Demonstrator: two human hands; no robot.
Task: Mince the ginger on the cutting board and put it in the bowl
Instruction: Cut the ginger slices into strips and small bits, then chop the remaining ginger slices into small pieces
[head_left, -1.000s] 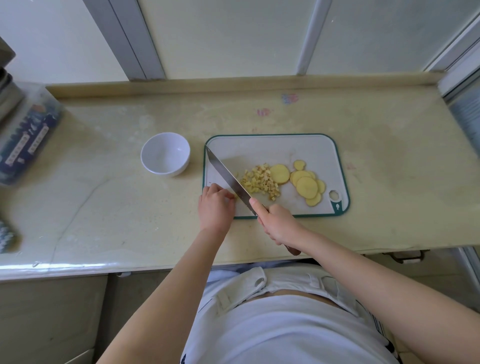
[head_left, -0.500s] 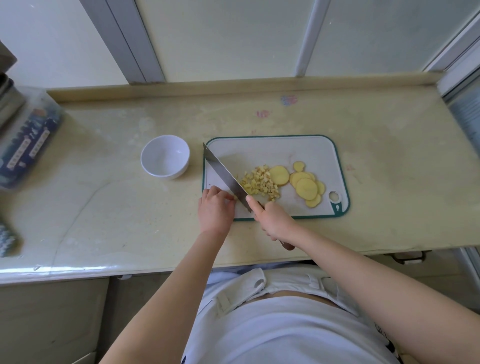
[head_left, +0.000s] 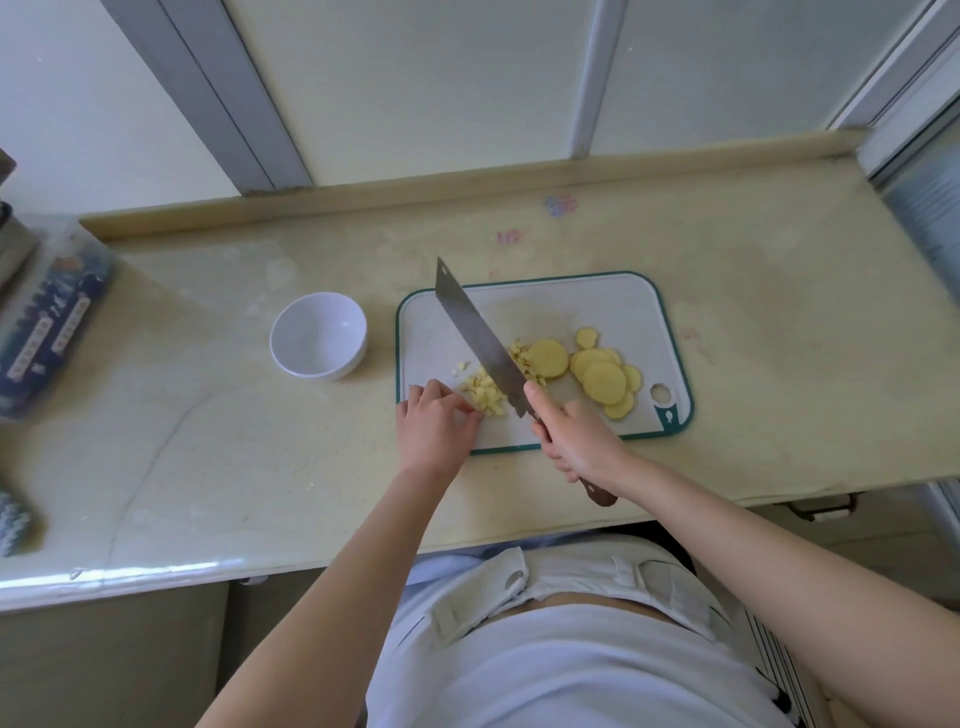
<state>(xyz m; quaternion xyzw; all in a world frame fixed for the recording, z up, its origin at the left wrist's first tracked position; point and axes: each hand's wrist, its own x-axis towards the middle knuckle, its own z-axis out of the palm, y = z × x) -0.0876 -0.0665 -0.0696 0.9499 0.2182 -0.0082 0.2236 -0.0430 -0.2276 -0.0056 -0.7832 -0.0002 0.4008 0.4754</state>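
Observation:
A white cutting board (head_left: 597, 306) with a green rim lies on the counter. On it are several round ginger slices (head_left: 602, 376) to the right and a pile of chopped ginger (head_left: 485, 392) near the front left. My right hand (head_left: 571, 434) grips the brown handle of a long knife (head_left: 480, 340), whose blade slants across the pile toward the board's far left. My left hand (head_left: 434, 426) rests with curled fingers at the board's front left corner, fingertips touching the chopped ginger. An empty white bowl (head_left: 318, 335) stands left of the board.
A clear box with blue packets (head_left: 49, 322) sits at the counter's left end. A raised lip (head_left: 467, 189) runs along the back of the counter under window frames. The counter's front edge is near my body.
The knife blade has shifted right across the pile, so part of the chopped ginger now lies left of it. My left hand has moved onto those pieces.

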